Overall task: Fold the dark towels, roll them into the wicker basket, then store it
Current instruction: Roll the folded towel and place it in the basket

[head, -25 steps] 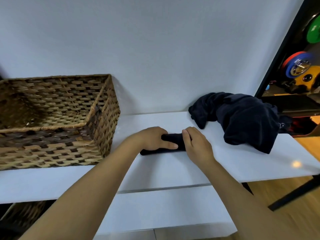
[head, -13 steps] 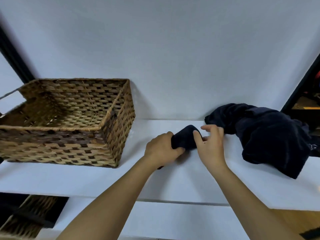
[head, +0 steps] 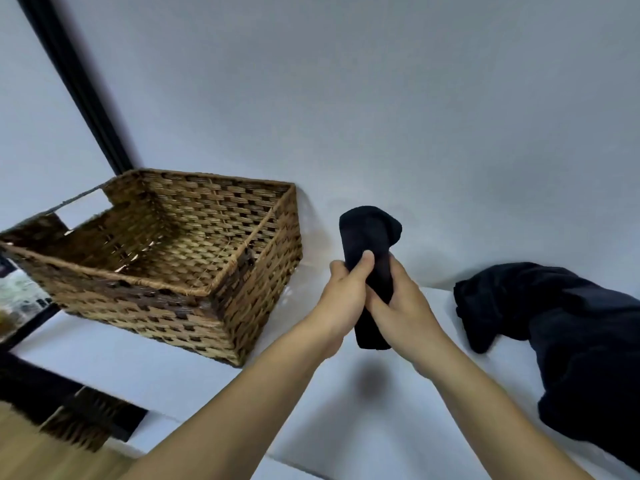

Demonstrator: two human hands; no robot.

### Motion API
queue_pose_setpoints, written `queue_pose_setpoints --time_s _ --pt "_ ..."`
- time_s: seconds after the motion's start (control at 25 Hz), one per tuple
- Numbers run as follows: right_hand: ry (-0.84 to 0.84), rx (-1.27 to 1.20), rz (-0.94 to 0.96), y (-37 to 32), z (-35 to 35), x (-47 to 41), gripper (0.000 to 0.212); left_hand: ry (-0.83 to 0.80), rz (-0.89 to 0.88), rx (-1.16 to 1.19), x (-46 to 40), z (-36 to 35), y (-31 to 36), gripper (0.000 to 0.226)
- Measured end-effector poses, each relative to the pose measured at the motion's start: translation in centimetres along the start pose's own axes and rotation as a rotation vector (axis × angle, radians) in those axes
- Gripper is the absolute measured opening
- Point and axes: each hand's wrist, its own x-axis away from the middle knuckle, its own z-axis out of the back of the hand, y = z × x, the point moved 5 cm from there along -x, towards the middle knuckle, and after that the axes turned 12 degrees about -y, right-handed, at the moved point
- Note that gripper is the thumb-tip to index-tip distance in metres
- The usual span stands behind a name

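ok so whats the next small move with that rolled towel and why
Probably carry the rolled towel leftward and lower it into the wicker basket: both hands, left hand and right hand, grip it above the table, and the basket looks empty.

Two forearms — bare, unsleeved; hands ungloved, ringless.

White tabletop lying below a pale grey wall. Black upright post running up the wall above the tabletop's left end. Wooden floor showing under the tabletop's near-left edge.
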Motion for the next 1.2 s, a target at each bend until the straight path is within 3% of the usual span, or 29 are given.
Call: queue_pose_setpoints --time_s 0.08,0.2,0.28,0.36,0.48,0.6,0.68,0.8,1.12,1.2 --pt "-0.002 -0.12 -0.033 -0.6 0.9 -0.7 0.039 -0.032 -0.03 -0.197 0.7 0.5 2.2 0.029" --pt "0.023 -0.167 -0.044 -1.7 1.6 -2.2 0.033 0.088 -0.216 -0.948 2.1 1.5 7.0 0.02" --pt "-0.024 -0.146 -0.037 -3.0 1.7 -3.6 0.035 0.306 -0.587 -1.378 3.8 1.2 10.7 0.02" --pt "-0.133 -0.083 0.002 -5.1 1.4 -4.9 0.036 0.337 -0.883 -1.668 4.8 1.0 12.3 0.039" --pt "-0.293 0.115 0.1 -8.8 0.6 -6.7 0.034 0.244 -0.821 -1.993 4.7 3.6 13.2 0.051" --pt "-0.371 0.469 0.163 -11.4 -1.4 -8.2 0.036 0.286 -0.645 -2.049 5.1 7.9 15.1 0.05" --pt "-0.372 0.743 0.205 -12.5 -3.2 -9.0 0.049 0.323 -0.504 -2.04 5.2 10.4 16.2 0.045" --pt "-0.251 1.085 0.29 -14.7 -5.5 -10.2 0.057 0.389 -0.442 -1.919 5.6 14.0 17.4 0.048" --pt "-0.057 1.354 0.196 -16.6 -11.6 -15.9 0.053 0.378 -0.2 -1.862 3.9 24.3 19.0 0.054" --pt "-0.094 1.343 0.149 -16.2 -13.6 -18.2 0.051 0.341 -0.089 -1.875 2.7 26.9 19.3 0.058"
